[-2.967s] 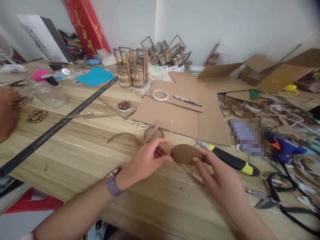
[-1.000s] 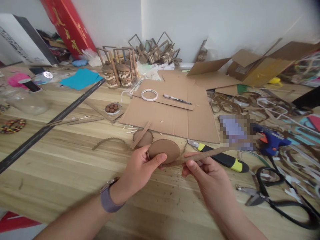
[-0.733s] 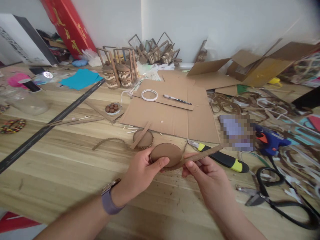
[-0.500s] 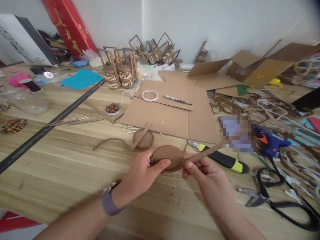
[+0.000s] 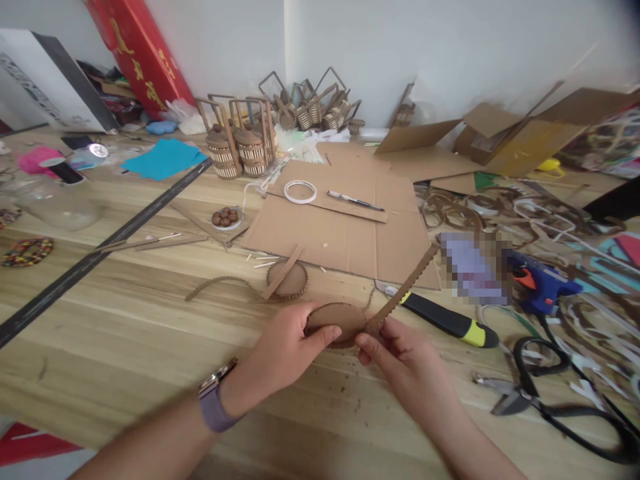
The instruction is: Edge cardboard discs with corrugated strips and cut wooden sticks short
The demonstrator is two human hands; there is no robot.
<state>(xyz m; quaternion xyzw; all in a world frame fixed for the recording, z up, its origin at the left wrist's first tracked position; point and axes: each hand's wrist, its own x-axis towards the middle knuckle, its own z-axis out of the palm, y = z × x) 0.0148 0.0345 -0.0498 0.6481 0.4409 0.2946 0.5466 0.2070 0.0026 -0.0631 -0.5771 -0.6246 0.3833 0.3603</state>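
My left hand (image 5: 295, 347) is closed round the left side of a brown cardboard disc (image 5: 334, 321), its thumb lying across the top face. At the disc's right edge, my right hand (image 5: 395, 347) pinches a corrugated cardboard strip (image 5: 407, 287) against the rim. The strip's free end rises up and to the right, its ridged side showing. Just beyond the hands lies a second disc (image 5: 295, 277) with a corrugated rim and a flat strip (image 5: 283, 272) across it. A curled strip (image 5: 220, 280) rests left of that one. My right fingertips are partly hidden behind the strip.
A yellow-black utility knife (image 5: 445, 319) lies right of my hands, beside a blue glue gun (image 5: 543, 280) and black-handled scissors (image 5: 535, 393). Behind are a cardboard sheet (image 5: 340, 240) with a tape roll (image 5: 300, 192) and pen (image 5: 355, 199), a dish of brown balls (image 5: 225, 217), and small lidded baskets (image 5: 223, 157).
The strip's free end has swung upward and left, turning its ridged side into view. The disc has tilted and dropped slightly, and my right hand has shifted a little left along it.
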